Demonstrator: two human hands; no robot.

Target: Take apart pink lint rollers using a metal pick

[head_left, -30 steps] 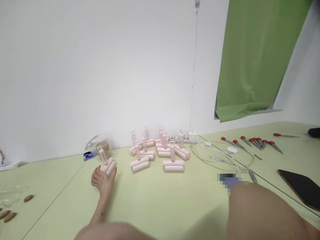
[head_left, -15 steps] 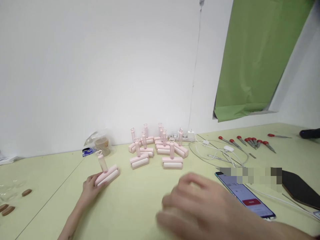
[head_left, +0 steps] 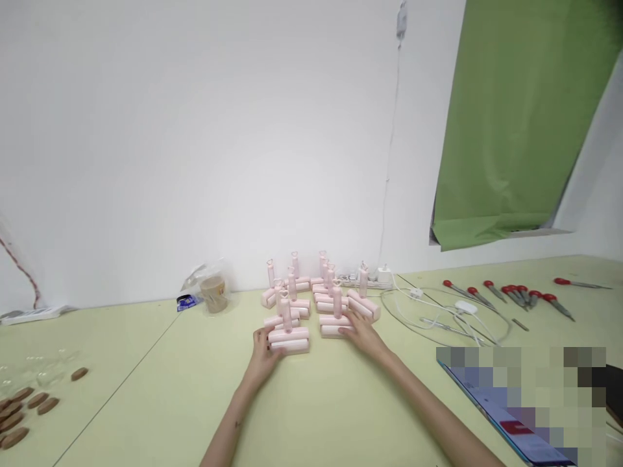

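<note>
left grip (head_left: 264,342) w/ smooth pink t-shaped roller (head_left: 289,338).

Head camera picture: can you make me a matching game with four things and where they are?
Things:
1. left hand
2. green sheet
3. red-handled tools
4. brown pieces

Places:
A. far left edge of the table
B. hanging up high on the right
C. gripping the front pink roller
D. lying in a row, right of the white cables

Pairs: 1-C, 2-B, 3-D, 4-A
</note>
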